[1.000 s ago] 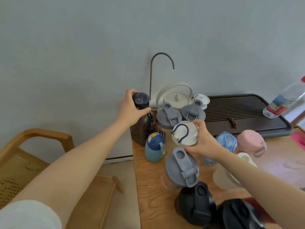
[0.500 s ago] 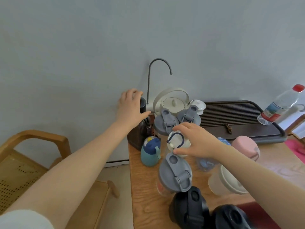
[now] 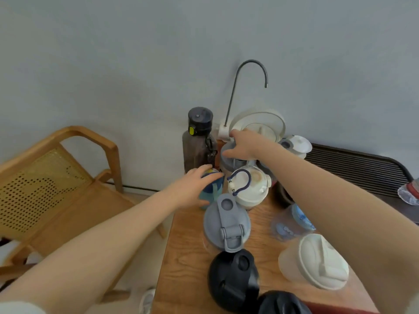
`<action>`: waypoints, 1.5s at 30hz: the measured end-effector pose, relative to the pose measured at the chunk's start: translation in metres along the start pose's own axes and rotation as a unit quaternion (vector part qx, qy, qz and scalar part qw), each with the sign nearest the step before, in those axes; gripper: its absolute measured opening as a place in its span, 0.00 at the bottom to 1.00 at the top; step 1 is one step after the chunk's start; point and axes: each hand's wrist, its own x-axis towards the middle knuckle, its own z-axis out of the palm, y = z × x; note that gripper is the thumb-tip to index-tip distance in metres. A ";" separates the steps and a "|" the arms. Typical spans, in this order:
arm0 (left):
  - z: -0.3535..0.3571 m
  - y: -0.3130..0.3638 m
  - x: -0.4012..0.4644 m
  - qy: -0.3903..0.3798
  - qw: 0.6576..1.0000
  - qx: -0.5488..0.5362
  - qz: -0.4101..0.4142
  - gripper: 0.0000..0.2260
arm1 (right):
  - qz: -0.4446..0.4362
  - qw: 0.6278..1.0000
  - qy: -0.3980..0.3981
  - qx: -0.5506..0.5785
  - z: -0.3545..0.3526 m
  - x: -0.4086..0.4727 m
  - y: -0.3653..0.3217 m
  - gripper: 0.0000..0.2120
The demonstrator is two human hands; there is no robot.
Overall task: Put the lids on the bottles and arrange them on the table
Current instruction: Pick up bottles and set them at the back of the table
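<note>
A: What is the setting?

B: A pale grey wall stands behind a wooden table [image 3: 188, 257] crowded with lidded bottles; a wooden chair with a woven cane seat [image 3: 56, 177] sits off the table's left edge.

A: Where are the person's hands?

B: The left hand [image 3: 192, 189] is wrapped around a small teal bottle with a dark blue cap [image 3: 212, 189] near the table's back left edge, fingers curled on it. The right hand [image 3: 243, 145] reaches further back, fingers spread and open, resting on the grey lid of a bottle [image 3: 226, 155] just in front of a white kettle [image 3: 260, 125]. Whether it grips that lid cannot be told.

A: What stands around them?

B: A tall smoky-dark bottle with a black cap [image 3: 198, 141] rises just behind the teal one. A white bottle with a blue loop handle [image 3: 249, 189] sits between the two hands. Nearer the viewer stand a grey flip-top bottle [image 3: 226, 225], a black bottle [image 3: 233, 279], a frosted white cup [image 3: 317, 266] and a clear blue-lidded bottle [image 3: 292, 223].

A: What could go wrong?

B: Likely a knock. The bottles stand close together, and the right forearm crosses low over the white bottle, so pulling back could tip it. The teal bottle is near the edge; a nudge left could send it to the floor. The tall dark bottle looks easiest to topple.
</note>
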 end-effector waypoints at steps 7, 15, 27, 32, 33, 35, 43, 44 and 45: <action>0.011 -0.001 0.015 0.041 0.999 0.005 -0.020 0.31 | 0.036 0.998 -0.023 -0.046 0.012 0.007 -0.012 0.39; -0.005 -0.039 -0.030 0.012 0.999 0.039 0.028 0.27 | 0.073 0.996 -0.042 -0.039 0.025 0.013 -0.020 0.46; -0.011 -0.040 -0.021 -0.077 0.995 -0.052 0.028 0.30 | 0.087 0.964 0.237 0.087 -0.069 -0.094 -0.025 0.34; -0.038 -0.017 -0.022 -0.014 0.994 -0.084 0.069 0.27 | 0.064 0.904 0.402 0.134 -0.086 -0.160 -0.013 0.33; -0.046 -0.004 -0.022 0.033 0.989 -0.114 0.091 0.25 | 0.063 0.902 0.406 0.136 -0.088 -0.172 -0.010 0.33; -0.064 0.026 -0.019 0.117 0.969 -0.184 0.120 0.23 | 0.058 0.908 0.395 0.129 -0.091 -0.195 -0.003 0.32; -0.072 0.114 0.011 -0.004 1.000 0.027 -0.003 0.36 | 0.071 0.956 0.270 0.084 -0.078 -0.234 0.032 0.32; -0.065 0.117 0.013 -0.007 0.998 0.055 -0.005 0.37 | 0.070 0.961 0.254 0.085 -0.071 -0.231 0.035 0.32; -0.061 0.118 0.015 -0.008 0.997 0.071 -0.009 0.36 | 0.066 0.964 0.240 0.088 -0.065 -0.227 0.038 0.32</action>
